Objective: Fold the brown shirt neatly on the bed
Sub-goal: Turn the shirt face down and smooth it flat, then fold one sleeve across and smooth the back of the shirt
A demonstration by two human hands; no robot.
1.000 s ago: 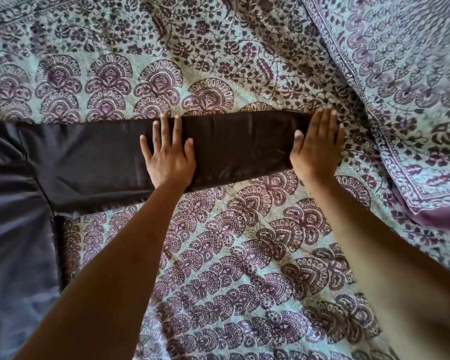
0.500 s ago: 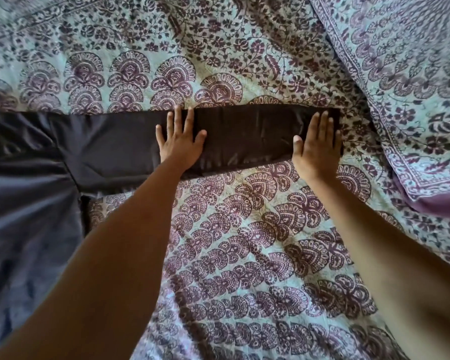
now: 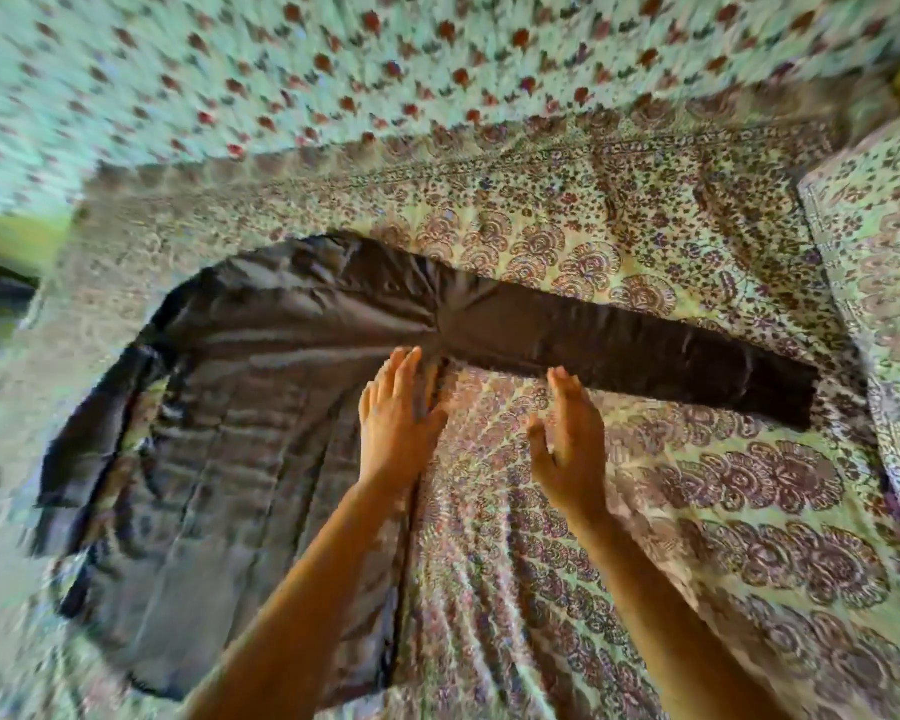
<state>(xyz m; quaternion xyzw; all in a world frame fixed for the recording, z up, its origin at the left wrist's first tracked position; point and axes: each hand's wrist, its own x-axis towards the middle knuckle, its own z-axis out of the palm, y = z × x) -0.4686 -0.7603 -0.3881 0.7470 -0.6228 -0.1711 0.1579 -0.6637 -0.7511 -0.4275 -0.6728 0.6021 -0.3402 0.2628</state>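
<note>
- Patterned bedding fills the view: a quilted bedspread printed with purple fan and paisley shapes on a pale green ground covers the bed.
- Along the top, a second cloth with small red flower marks on pale green lies beyond the bedspread's bordered edge; it is blurred.
- At the right edge sits a pillow in a matching purple print.
- On the bedspread lies the brown shirt, spread flat, its body on the left side of the view and creased with long folds.
- One sleeve of the shirt stretches out to the right as a smooth dark band, ending near the pillow.
- Wrinkles fan out where the sleeve meets the body, just above the left hand.
- The left hand is flat, fingers straight and close together, pressing on the shirt's side edge below the armpit; it clasps nothing.
- The right hand is spread with fingers extended, over the bedspread, its fingertips at the lower edge of the sleeve; it grips nothing, and whether it touches the cloth I cannot tell.
- Both bare forearms reach in from the bottom of the view.
- Much of the left part of the view is smeared by blur.
</note>
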